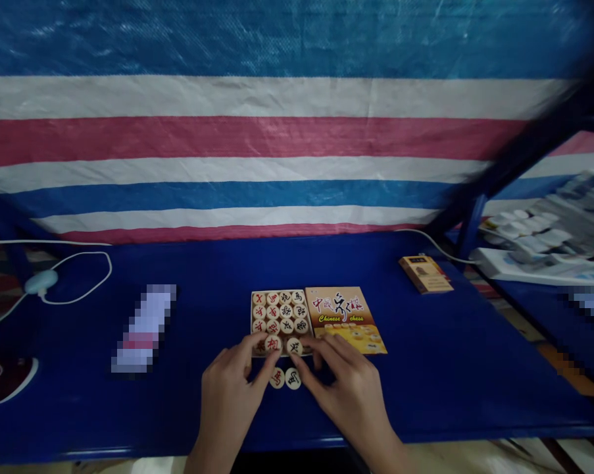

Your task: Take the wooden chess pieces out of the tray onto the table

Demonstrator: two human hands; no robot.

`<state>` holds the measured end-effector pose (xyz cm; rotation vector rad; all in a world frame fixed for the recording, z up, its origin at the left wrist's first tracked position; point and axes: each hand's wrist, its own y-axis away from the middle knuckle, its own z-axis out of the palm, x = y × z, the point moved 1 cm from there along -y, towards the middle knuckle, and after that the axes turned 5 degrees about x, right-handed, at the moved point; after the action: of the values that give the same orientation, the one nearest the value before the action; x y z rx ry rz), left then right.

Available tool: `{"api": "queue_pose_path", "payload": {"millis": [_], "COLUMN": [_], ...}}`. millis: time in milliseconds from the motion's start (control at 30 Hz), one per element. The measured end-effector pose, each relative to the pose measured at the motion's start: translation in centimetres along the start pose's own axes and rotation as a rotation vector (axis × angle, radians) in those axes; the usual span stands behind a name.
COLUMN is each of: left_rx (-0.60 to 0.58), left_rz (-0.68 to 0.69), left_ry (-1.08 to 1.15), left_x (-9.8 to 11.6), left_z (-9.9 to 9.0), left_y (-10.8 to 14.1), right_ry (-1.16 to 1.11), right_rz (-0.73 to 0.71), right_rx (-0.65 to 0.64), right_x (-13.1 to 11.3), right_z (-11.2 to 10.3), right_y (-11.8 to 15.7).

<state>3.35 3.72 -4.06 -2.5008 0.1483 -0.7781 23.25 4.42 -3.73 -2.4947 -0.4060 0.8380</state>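
Observation:
A small open box [254, 309] of round Chinese chess pieces lies on the blue table [454, 382], its orange printed lid [345, 317] beside it on the right. My left hand [230, 395] reaches to the box's near edge, fingertips pinching a piece with a red character [273, 343]. My right hand [348, 388] touches the near row next to a piece with a black character [293, 345]. Two loose pieces [285, 378] rest on the table between my hands.
A small orange box [425, 273] sits at the right rear. A white cable with a switch [41, 282] lies at the left. A blurred flat object [143, 327] lies left of the chess box. A striped tarp hangs behind; a neighbouring table with white items [533, 243] stands at right.

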Motion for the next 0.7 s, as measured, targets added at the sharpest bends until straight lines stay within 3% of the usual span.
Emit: {"api": "queue_pose_path", "payload": {"millis": [133, 300, 433, 700], "left_rx": [0.065, -0.058, -0.073, -0.05], "left_rz": [0.051, 0.2, 0.252, 0.283], "left_ry": [-0.006, -0.105, -0.172, -0.086], "left_x": [-0.2, -1.1, -1.5, -0.9], "left_z": [-1.8, -3.1, -2.6, -0.9], "left_y": [0.9, 3.4, 4.7, 4.0], "right_ry": [-0.099, -0.032, 0.018, 0.036], "right_rz": [-0.016, -0.024, -0.052, -0.077], "right_rx": [0.021, -0.099, -0.126, -0.097], "right_x": [0.5, 1.4, 1.4, 0.0], "right_z": [-1.2, -2.2, -2.0, -0.5], "right_y": [1.8, 5.0, 6.1, 4.8]}}
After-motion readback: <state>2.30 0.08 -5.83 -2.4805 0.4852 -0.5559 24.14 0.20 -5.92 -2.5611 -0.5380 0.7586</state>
